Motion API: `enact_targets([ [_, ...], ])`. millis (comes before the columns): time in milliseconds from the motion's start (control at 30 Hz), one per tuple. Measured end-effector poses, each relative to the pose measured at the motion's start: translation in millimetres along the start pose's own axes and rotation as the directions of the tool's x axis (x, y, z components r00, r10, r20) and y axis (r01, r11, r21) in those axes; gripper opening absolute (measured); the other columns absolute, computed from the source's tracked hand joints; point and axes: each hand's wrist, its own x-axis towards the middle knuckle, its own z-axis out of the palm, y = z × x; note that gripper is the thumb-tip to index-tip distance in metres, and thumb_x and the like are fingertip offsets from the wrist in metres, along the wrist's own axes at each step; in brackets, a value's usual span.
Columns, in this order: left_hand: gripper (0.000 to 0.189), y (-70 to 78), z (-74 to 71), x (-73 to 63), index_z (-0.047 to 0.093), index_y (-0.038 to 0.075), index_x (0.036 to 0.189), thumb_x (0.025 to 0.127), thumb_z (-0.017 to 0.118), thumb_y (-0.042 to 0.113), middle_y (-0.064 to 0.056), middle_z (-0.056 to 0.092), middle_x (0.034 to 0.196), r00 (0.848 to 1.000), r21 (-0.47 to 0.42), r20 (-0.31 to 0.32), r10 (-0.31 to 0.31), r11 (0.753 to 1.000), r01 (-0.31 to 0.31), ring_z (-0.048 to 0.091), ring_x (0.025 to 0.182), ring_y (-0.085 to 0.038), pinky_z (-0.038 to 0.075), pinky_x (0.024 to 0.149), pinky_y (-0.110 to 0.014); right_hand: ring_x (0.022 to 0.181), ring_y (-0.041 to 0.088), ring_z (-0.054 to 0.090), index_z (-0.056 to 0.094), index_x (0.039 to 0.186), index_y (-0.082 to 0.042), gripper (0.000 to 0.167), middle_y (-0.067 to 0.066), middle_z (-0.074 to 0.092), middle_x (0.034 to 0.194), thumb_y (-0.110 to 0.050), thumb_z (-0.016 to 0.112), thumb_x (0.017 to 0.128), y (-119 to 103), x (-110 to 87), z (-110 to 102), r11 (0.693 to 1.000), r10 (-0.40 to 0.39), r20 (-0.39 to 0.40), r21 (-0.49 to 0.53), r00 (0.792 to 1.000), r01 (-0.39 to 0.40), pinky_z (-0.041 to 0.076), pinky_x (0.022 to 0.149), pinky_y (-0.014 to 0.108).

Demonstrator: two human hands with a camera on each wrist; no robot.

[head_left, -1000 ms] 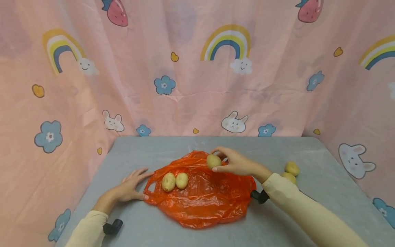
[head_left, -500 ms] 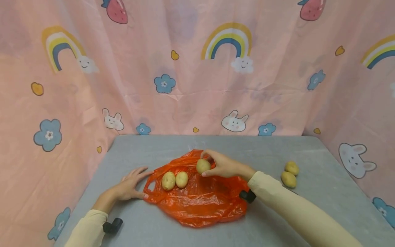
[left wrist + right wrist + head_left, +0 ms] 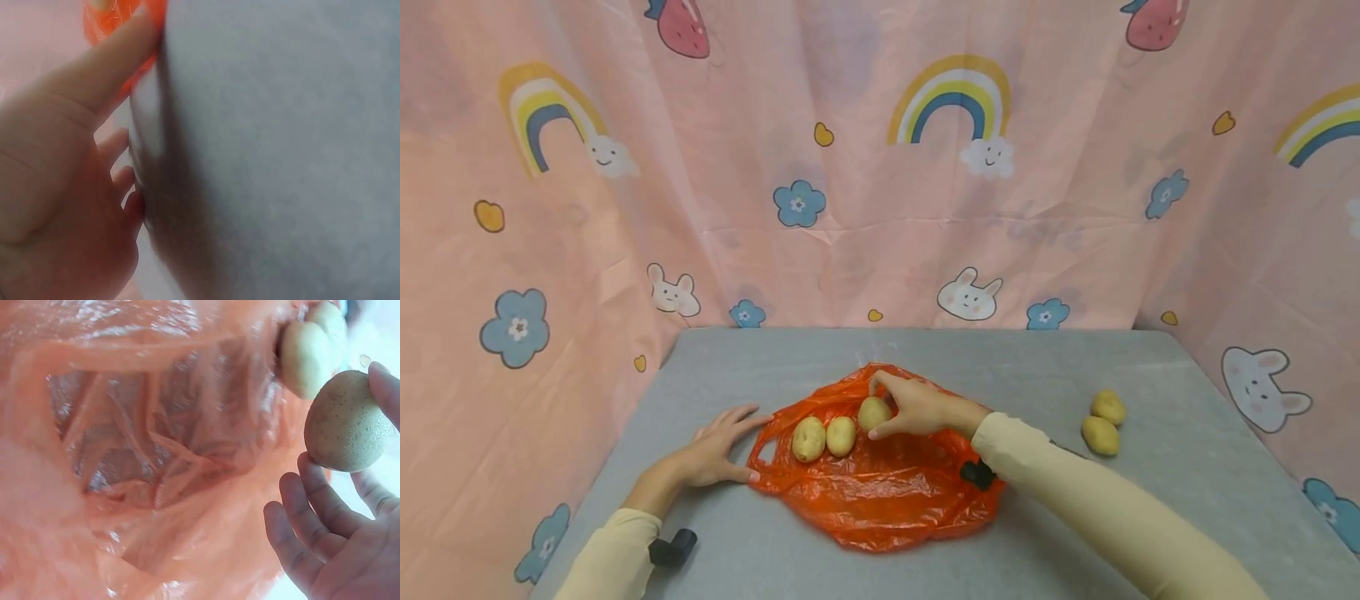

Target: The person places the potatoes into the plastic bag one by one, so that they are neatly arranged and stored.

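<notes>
An orange-red plastic bag [image 3: 895,500] lies spread flat on the grey table. Two potatoes [image 3: 824,438] sit side by side on its left part. My right hand [image 3: 917,408] pinches a third potato [image 3: 872,415] between thumb and fingers, just right of that pair; in the right wrist view the held potato [image 3: 347,422] shows a gap from the two. My left hand [image 3: 718,448] rests at the bag's left edge beside its handle hole, fingers spread, thumb touching the plastic. The left wrist view shows the thumb against the bag [image 3: 112,22].
Two more potatoes [image 3: 1103,422] lie together on the right side of the grey table [image 3: 1037,533]. A pink patterned curtain [image 3: 865,250] encloses the back and sides. Black wrist mounts [image 3: 673,548] stick out from both sleeves.
My right hand has carried the potato leftward and slightly down over the bag, closer to the two lying there. The left hand has stayed in place.
</notes>
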Motion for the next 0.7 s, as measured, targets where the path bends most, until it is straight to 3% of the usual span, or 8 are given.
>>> enact_targets([
  [167,0.089,0.3,0.0,0.6,0.044,0.017,0.153,0.078,0.084,0.043,-0.021,0.025,0.165,1.000,-0.005,0.009,-0.006,1.000,0.006,0.020,0.149,-0.052,0.018,0.108,-0.081,0.076,0.015,0.054,0.046,0.112,-0.014,0.044,0.003,0.056,0.091,-0.030,0.080,0.087,0.2,4.7,7.3,0.999,-0.001,0.023,-0.052,1.000,0.002,0.043,0.068,0.029],
  [433,0.088,1.6,-2.1,0.3,0.044,0.016,0.153,0.078,0.084,0.041,-0.022,0.026,0.164,1.000,0.003,0.001,0.011,1.000,-0.011,0.021,0.148,-0.053,0.019,0.107,-0.082,0.077,0.016,0.051,0.048,0.109,-0.017,0.044,0.002,0.053,0.090,-0.035,0.081,0.086,-5.1,8.8,11.0,0.991,0.065,0.036,-0.123,0.997,-0.060,0.041,0.067,0.029],
  [700,0.089,-0.7,-0.3,0.0,0.044,0.017,0.153,0.078,0.084,0.043,-0.022,0.025,0.164,1.000,0.000,0.007,0.000,1.000,0.000,0.020,0.149,-0.052,0.017,0.109,-0.081,0.074,0.014,0.049,0.046,0.106,-0.018,0.044,0.001,0.052,0.086,-0.034,0.082,0.085,-5.6,12.9,19.0,0.986,0.067,0.064,-0.156,0.996,-0.056,0.040,0.065,0.027],
])
